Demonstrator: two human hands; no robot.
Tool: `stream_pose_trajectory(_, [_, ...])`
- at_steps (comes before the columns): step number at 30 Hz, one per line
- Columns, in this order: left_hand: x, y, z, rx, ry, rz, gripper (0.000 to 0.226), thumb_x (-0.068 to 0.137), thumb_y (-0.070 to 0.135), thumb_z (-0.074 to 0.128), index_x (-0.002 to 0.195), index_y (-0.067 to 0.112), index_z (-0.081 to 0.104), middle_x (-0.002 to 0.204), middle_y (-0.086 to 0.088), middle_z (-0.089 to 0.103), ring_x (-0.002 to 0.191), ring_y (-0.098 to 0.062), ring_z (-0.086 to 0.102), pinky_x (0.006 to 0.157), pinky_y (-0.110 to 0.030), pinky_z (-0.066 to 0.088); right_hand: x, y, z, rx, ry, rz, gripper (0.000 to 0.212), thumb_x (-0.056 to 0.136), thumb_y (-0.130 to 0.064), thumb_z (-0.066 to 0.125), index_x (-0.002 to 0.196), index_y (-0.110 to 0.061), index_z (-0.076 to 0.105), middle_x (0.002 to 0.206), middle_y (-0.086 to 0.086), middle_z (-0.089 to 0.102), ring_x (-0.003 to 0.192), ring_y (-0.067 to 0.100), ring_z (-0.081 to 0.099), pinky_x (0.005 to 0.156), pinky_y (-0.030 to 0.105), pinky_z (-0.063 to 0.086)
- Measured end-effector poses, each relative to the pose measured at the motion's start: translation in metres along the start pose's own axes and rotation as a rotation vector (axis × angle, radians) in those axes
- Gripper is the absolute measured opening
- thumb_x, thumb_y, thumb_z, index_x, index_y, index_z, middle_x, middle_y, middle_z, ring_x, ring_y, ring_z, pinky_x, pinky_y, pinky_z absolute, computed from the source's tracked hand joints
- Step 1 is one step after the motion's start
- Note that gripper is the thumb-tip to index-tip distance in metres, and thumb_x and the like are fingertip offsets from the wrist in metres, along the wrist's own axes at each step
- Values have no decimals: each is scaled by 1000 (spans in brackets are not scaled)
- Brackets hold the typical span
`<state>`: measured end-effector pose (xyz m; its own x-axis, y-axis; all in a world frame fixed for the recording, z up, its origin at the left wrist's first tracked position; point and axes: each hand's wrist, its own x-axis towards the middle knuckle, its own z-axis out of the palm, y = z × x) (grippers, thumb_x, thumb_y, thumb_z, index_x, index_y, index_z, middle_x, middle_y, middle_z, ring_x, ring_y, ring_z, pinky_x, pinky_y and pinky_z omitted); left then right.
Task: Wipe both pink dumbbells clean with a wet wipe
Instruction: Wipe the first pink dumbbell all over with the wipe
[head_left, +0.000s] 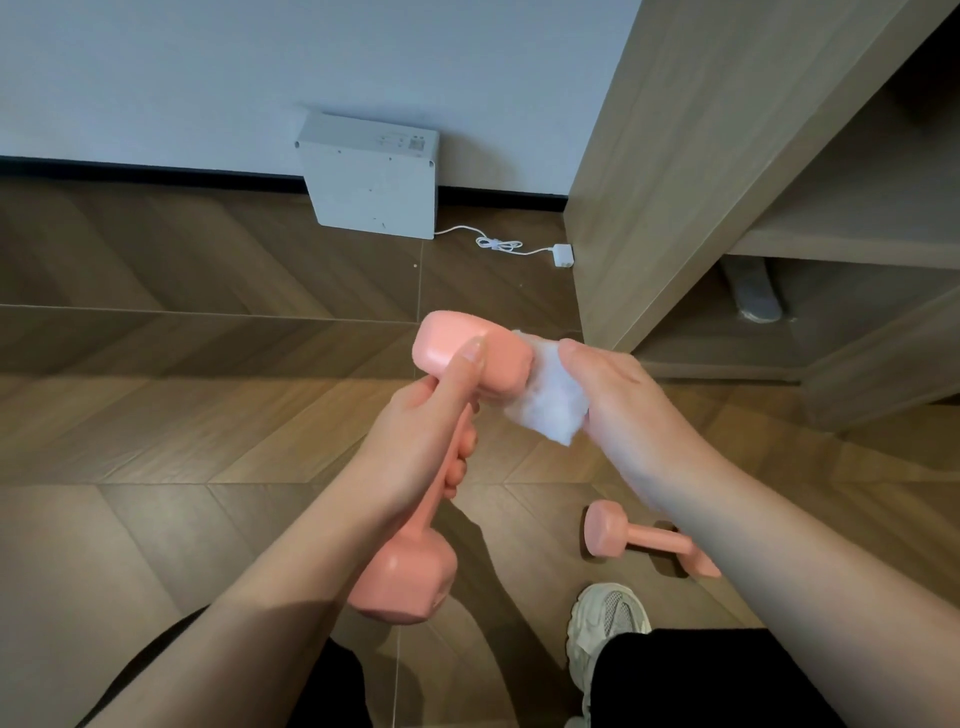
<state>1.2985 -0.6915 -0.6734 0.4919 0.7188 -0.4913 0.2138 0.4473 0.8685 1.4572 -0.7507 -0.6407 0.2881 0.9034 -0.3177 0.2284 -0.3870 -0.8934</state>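
Pressing the wet wipe against the side of the upper head, our right fingers pinch the cloth, thumb on top and the rest hidden beneath it. Our left fingers curl round the handle of the first pink dumbbell, with the index finger laid straight along that head. So the right hand holds the wipe, and the left hand holds the weight tilted in the air above the floor, its lower head near our knees. The second pink dumbbell lies on the floor just beside our right forearm, near a pale shoe, with neither hand on it. We judge the task to be in its first half: one head is under the wipe, we cannot tell whether the handle and lower head are clean, and the second weight appears yet to be wiped.
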Motion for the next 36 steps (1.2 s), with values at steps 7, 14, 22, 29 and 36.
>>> stream_pose_trajectory(7, [0, -4, 0, 59, -1, -47, 66, 81, 78, 43, 88, 13, 58, 65, -4, 49, 49, -14, 42, 49, -27, 38, -5, 8, 16, 5, -41, -168, 53, 90, -36, 28, 130, -24, 61, 130, -13, 60, 122, -4, 51, 102, 20, 39])
stream_pose_trajectory(14, [2, -6, -3, 116, 63, -2, 73, 72, 79, 47, 99, 13, 60, 60, 1, 49, 46, -12, 42, 46, -27, 36, -4, 8, 12, 69, -64, -167, 46, 98, -22, 30, 130, -10, 60, 128, -2, 65, 124, 14, 56, 106, 34, 44])
stream_pose_trajectory(22, [1, -14, -4, 127, -27, -20, 44, 89, 55, 57, 105, 14, 52, 69, -4, 49, 49, -13, 41, 46, -27, 35, 0, 12, 12, -21, -110, -200, 46, 98, -25, 29, 128, -14, 62, 129, -9, 64, 126, 1, 51, 107, 18, 38])
stream_pose_trajectory(29, [-1, -11, -9, 525, 71, 105, 56, 84, 63, 55, 118, 19, 50, 88, 6, 60, 71, -9, 55, 60, -28, 41, 4, 13, 12, -89, -141, -266, 55, 95, -30, 25, 137, -11, 55, 111, -27, 67, 111, -11, 56, 97, 17, 44])
stream_pose_trajectory(36, [-14, -3, -6, 755, 20, 228, 66, 74, 74, 46, 118, 25, 45, 101, 11, 61, 85, -6, 59, 75, -31, 53, 9, 13, 11, -38, -95, -230, 53, 94, -35, 29, 135, -15, 58, 129, -8, 63, 122, 3, 54, 105, 33, 42])
